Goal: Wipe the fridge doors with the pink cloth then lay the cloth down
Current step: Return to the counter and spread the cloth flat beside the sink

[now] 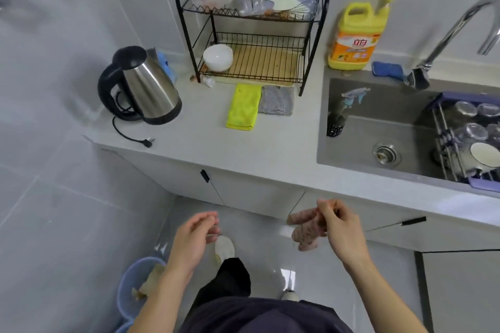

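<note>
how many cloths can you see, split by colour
pink: 1, the pink cloth pinched in the right hand
yellow: 1, the yellow cloth on the counter
grey: 1, the grey cloth beside it
dark blue: 1, the dark blue cloth behind the sink
total: 4
the light blue thing behind the kettle is too hidden to count

Fuzzy pink cloth (305,231); brushed-metal kettle (147,86); glossy floor tiles (67,224); seemingly matt worktop (205,138).
</note>
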